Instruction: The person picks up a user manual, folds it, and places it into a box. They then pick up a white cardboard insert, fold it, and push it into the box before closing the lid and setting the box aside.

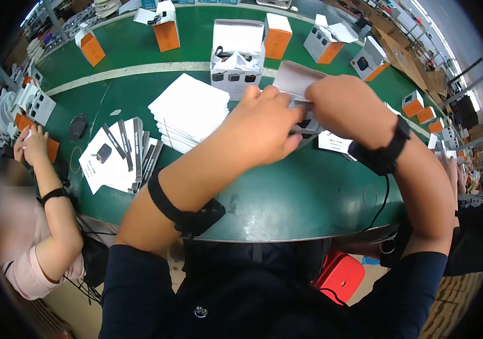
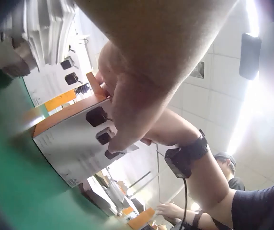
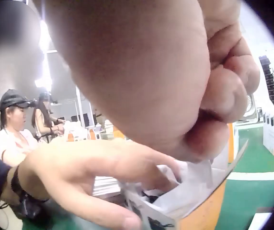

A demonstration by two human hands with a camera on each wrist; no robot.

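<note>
An orange-and-white product box with dark camera pictures on its front stands with its flap raised. My left hand grips its near wall, thumb outside on the printed face and fingers over the rim. White plastic wrap and something dark show inside the box. Above the opening, my right hand has its fingers tightly curled, pinching the wrap where it rises to them; the thumb tip is hidden. A second, filled box stands open just behind to the left.
Left of the box lie a stack of white sheets and fanned printed booklets. A printed paper lies to the right. More boxes line the back of the green table. Other people work at both sides.
</note>
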